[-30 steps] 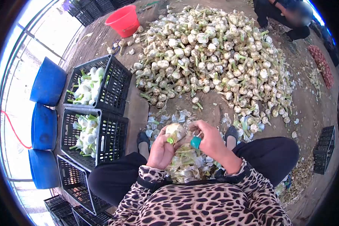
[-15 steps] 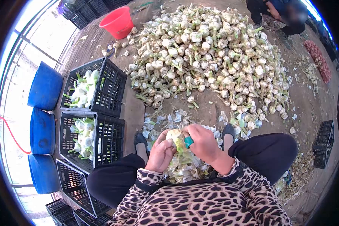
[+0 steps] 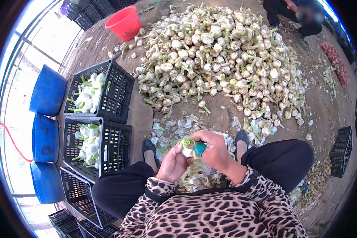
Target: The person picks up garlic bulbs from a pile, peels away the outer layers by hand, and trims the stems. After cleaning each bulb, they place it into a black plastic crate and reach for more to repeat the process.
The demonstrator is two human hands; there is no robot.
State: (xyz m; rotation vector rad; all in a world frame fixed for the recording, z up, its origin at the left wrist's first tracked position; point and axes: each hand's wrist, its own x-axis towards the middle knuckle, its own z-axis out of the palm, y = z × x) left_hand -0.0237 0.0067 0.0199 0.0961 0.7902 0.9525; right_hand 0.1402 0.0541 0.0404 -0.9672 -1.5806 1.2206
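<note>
Between my hands, above my lap, is a garlic bulb [image 3: 187,151] with pale skin and a green stem end facing up. My left hand [image 3: 173,164] is closed round its left side, the thumb near the stem. On the other side my right hand [image 3: 217,154] is closed with its fingers curled against the bulb; a green band or wrap [image 3: 199,148] shows at its thumb side. Whether a small tool sits in the right fingers is hidden. Peeled garlic skins [image 3: 198,176] lie in a heap below my hands.
A large heap of unpeeled garlic [image 3: 218,59] lies ahead. Black crates [image 3: 117,93] of cleaner white garlic stand at my left, beside blue barrels [image 3: 45,139]. A red bucket [image 3: 123,23] is farther off. Another person [image 3: 283,16] sits at upper right near a red net sack [image 3: 334,63].
The bulb has turned in my hands, so its green stem end now faces up instead of hanging down. Both hands stay close together; the surroundings are nearly unchanged.
</note>
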